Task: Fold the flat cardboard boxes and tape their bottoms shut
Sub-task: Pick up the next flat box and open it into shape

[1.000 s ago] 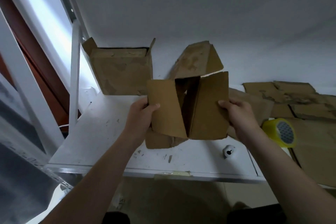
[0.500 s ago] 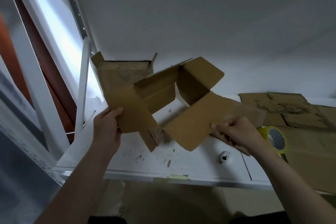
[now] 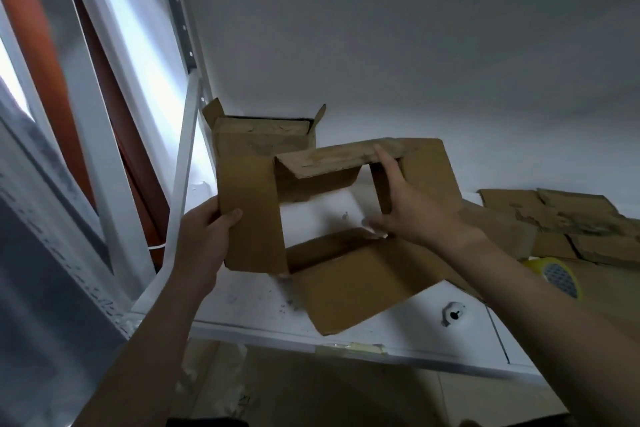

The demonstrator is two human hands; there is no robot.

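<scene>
I hold a brown cardboard box [image 3: 256, 218], opened into a square tube, above the white table [image 3: 398, 329]. Its flaps splay outward and I see the table through its middle. My left hand [image 3: 204, 236] grips the left flap, thumb on its front. My right hand [image 3: 408, 211] reaches into the opening with fingers spread and fairly straight, index finger pressing the far flap [image 3: 332, 159], thumb near the near wall. A roll of yellow tape [image 3: 557, 276] lies to the right, partly behind my right forearm.
An assembled box [image 3: 242, 135] with open flaps stands at the back left against the wall. Flat cardboard pieces [image 3: 554, 215] are piled on the right. A small white knob [image 3: 452, 314] sits near the table's front edge. A metal rack post [image 3: 183, 163] rises on the left.
The box has turned and opened from a narrow folded shape into a square tube. My right hand left the right flap and went into the opening. My left hand kept its grip.
</scene>
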